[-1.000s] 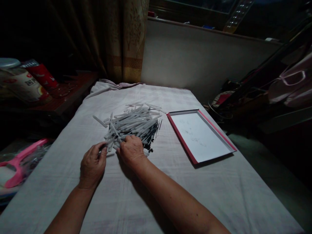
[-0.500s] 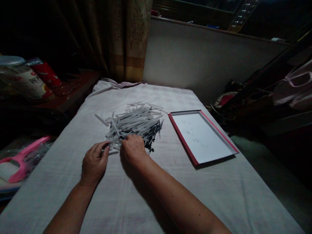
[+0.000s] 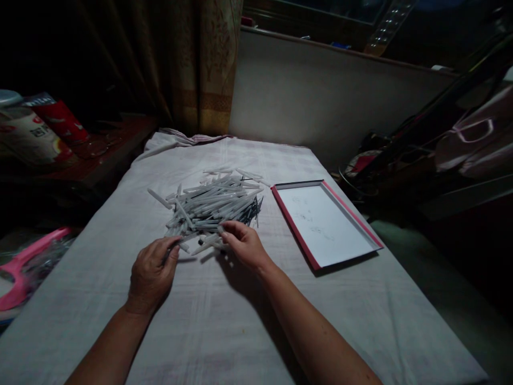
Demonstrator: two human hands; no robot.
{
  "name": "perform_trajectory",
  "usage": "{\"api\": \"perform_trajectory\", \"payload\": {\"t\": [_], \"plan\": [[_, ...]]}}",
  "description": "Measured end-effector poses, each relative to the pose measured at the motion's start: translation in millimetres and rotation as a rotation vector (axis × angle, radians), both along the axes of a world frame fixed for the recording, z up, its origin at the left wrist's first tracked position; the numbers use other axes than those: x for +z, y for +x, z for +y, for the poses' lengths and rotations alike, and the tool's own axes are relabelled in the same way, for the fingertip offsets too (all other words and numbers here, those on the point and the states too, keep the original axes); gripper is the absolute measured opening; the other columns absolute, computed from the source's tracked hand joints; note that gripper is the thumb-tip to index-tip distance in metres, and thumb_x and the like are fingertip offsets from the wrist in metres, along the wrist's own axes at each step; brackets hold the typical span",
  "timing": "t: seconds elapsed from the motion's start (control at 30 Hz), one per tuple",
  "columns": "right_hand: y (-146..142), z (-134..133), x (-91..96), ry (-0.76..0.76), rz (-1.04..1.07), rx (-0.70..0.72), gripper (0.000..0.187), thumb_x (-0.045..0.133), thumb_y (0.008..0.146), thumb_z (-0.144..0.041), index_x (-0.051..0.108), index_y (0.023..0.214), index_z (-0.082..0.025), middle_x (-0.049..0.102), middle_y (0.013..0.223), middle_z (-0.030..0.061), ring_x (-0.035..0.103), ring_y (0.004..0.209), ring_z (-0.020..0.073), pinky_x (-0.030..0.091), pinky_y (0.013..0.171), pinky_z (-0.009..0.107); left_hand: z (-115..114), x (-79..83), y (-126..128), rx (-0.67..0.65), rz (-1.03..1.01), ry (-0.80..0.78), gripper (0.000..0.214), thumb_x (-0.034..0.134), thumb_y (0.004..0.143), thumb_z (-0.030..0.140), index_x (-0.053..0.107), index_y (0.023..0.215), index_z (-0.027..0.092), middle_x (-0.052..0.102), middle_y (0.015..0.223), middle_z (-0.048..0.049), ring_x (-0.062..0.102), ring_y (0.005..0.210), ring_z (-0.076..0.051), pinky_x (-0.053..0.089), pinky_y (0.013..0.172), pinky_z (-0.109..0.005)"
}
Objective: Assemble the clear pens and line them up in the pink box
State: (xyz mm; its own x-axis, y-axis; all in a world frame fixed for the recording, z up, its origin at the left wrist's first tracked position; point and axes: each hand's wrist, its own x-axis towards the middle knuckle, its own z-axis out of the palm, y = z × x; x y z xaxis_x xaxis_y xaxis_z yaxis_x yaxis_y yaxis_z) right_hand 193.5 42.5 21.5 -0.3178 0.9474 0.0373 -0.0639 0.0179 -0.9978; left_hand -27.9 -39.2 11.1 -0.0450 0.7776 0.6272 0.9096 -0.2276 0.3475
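Note:
A heap of translucent white pen barrels (image 3: 216, 200) and dark, thin pen parts lies on the cloth-covered table (image 3: 224, 326). At the heap's near left edge, my left hand (image 3: 151, 270) is closed around a slim pen (image 3: 187, 239), which points toward the right. Close to the near right edge, my right hand (image 3: 245, 246) pinches a small whitish pen part, mostly hidden by the fingers. Between the hands lie a few loose barrels (image 3: 205, 244) and small black pieces.
To the right, a shallow red-edged box lid (image 3: 294, 230) lies with its white inside up. On the left are a dark side table (image 3: 108, 160) with a jar (image 3: 34, 136) and a red container (image 3: 62, 120), and a pink plastic handle (image 3: 28, 262) lower down.
My right hand has drawn back from the heap and shifted right, now pinching a small piece. My left hand stays near the same spot, with a pen now showing in it.

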Motion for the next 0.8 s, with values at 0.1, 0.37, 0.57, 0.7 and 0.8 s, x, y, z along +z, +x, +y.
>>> {"api": "perform_trajectory", "payload": {"t": [0.1,0.37,0.57,0.7,0.8], "plan": [[13.5,-0.7,-4.2,-0.127,0.114,-0.023,0.039,0.077,0.072,-0.035,0.071,0.107,-0.020,0.069,0.076,-0.0023,0.061,0.063,0.0106,0.051,0.062,0.023,-0.7,-0.2,5.1,-0.038,0.057,-0.003,0.019,0.052,0.096,0.028,0.065,0.110,0.024,0.075,0.100,-0.0049,0.070,0.092,-0.023,0.052,0.084,-0.034],[30.2,-2.5,0.7,-0.273,0.242,-0.148,0.040,0.084,0.064,-0.036,0.061,0.093,-0.022,0.074,0.088,0.0011,0.069,0.064,0.0124,0.048,0.049,0.018,-3.0,2.3,18.3,-0.122,0.149,-0.007,0.020,0.052,0.097,0.027,0.065,0.112,0.023,0.076,0.099,-0.0065,0.071,0.090,-0.024,0.051,0.082,-0.035],[43.3,-14.4,4.6,-0.368,0.365,-0.090,0.048,0.087,0.065,-0.044,0.053,0.092,-0.023,0.075,0.085,0.0015,0.073,0.071,0.0162,0.053,0.050,0.019,-3.3,5.7,39.9,-0.207,0.145,-0.046,0.020,0.050,0.098,0.027,0.064,0.112,0.020,0.076,0.097,-0.0070,0.070,0.087,-0.022,0.050,0.079,-0.034],[48.3,-22.4,3.8,-0.492,0.491,-0.138,0.050,0.090,0.062,-0.043,0.053,0.087,-0.022,0.077,0.086,0.0049,0.072,0.070,0.0153,0.047,0.045,0.015,-4.6,7.7,53.8,-0.247,0.139,-0.047,0.021,0.051,0.099,0.027,0.063,0.114,0.019,0.076,0.097,-0.0073,0.070,0.084,-0.022,0.050,0.079,-0.033],[49.7,-26.0,2.6,-0.574,0.552,-0.146,0.047,0.091,0.059,-0.038,0.056,0.084,-0.021,0.077,0.092,0.0067,0.072,0.070,0.0146,0.047,0.045,0.016,-5.3,9.4,60.5,-0.264,0.125,-0.050,0.022,0.052,0.098,0.027,0.064,0.115,0.020,0.077,0.098,-0.0076,0.071,0.085,-0.022,0.050,0.080,-0.034]]}}
